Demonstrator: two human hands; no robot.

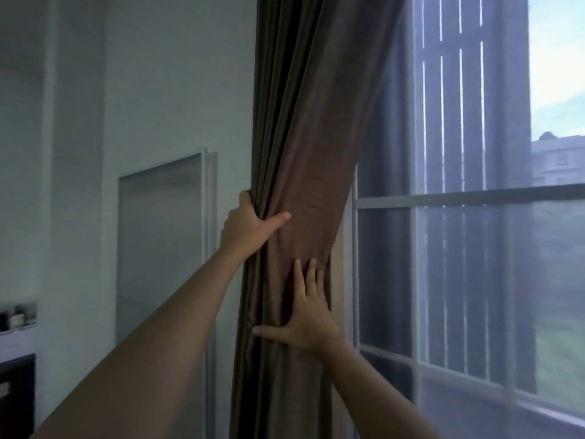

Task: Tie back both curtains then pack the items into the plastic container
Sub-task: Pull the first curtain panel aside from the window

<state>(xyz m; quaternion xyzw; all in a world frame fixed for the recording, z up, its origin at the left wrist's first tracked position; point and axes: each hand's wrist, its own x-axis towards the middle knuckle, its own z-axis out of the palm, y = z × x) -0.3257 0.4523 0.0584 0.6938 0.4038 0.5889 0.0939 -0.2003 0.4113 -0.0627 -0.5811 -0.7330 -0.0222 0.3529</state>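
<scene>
Your right hand (311, 315) flat, fingers spread wide, pressing curtain (304, 191) low, beside window (474, 264). Left hand (250, 221) higher, closed round gathered folds. Curtain's length runs vertical. No tie-back or container visible.

Daylight is coming in through the window (474, 248) on the right, leaving the room dim and bluish. Everything is looking soft and blurry, with edges bending slightly.

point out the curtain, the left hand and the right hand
curtain (311, 172), head view, smooth front fold
left hand (245, 224), head view, back of the hand
right hand (311, 321), head view, back of the hand
</scene>
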